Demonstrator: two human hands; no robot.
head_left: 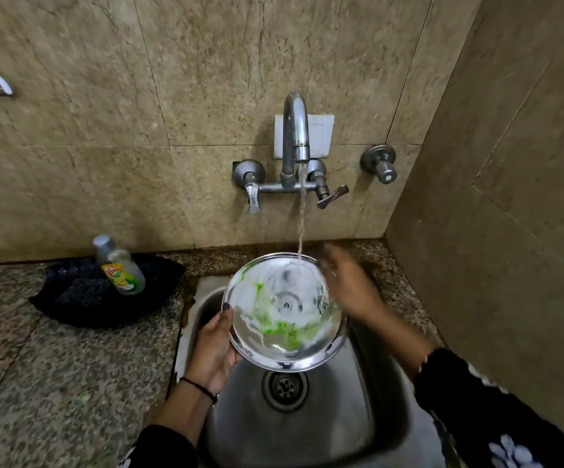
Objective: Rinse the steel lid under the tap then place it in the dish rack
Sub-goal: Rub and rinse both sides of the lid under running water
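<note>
While the water from the tap falls on the far edge of the steel lid, tip the lid so the water runs over the green soap. The left hand holds its near-left rim over the sink. The right hand is open and blurry at the far-right rim; the lid is round, shiny and wet.

Glossy steel lid (speckled stone counter)
</note>
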